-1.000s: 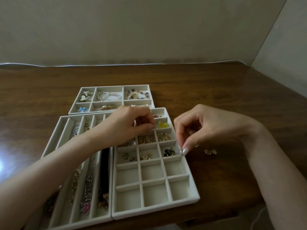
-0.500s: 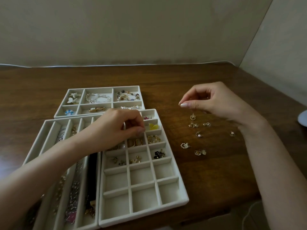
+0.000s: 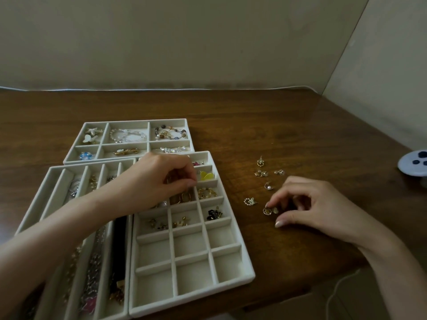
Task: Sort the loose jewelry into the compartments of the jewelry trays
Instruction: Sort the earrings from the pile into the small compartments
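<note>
Gold earrings (image 3: 270, 210): right hand (image 3: 307, 204) hovering half-open, fingertips touching them on bench (image 3: 300, 135).
Left hand (image 3: 157, 179): curling over grid tray (image 3: 191, 241), hold impossible to tell.

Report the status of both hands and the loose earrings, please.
Left hand curled over grid tray, grip unclear. Right hand touching gold earrings on table, not pinched. Nothing blocking.

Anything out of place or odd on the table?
Only the unsorted pieces: small gold earrings lie scattered on the bare table right of the grid tray, outside any compartment. Fingers of the right hand touch one pair. No spill or damage visible.
</note>
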### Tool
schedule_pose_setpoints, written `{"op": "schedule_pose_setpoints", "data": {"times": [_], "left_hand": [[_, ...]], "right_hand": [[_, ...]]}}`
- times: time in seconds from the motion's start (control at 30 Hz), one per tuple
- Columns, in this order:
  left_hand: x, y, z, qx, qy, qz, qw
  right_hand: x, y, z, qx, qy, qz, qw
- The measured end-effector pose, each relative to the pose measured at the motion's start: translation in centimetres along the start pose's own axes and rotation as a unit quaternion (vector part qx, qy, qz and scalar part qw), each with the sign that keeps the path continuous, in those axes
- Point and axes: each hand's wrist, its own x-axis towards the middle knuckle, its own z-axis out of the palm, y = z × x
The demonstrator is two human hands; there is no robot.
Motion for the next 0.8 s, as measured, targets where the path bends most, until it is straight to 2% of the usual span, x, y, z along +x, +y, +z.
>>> {"op": "schedule_pose_setpoints", "data": {"times": [0.2,0.43,0.67,0.8], "left_hand": [[0.1,-0.2,0.0,0.008,0.001,0.005,1.0],[0.1,-0.2,0.0,0.009,-0.001,0.017,1.0],[0.0,-0.2,0.0,0.009,-0.005,0.016,1.0],[0.1,-0.1,0.0,0.01,-0.003,0.015,1.0]], "right_hand": [[0.4,0.4,1.0,-0.009,0.051,-0.033,0.998],[0.6,0.1,1.4,-0.029,0.041,-0.042,0.998],[0.7,0.1,0.9,0.024,0.041,-0.036,0.998],[0.6,-1.0,0.6,0.085,0.053,-0.064,0.993]]}}
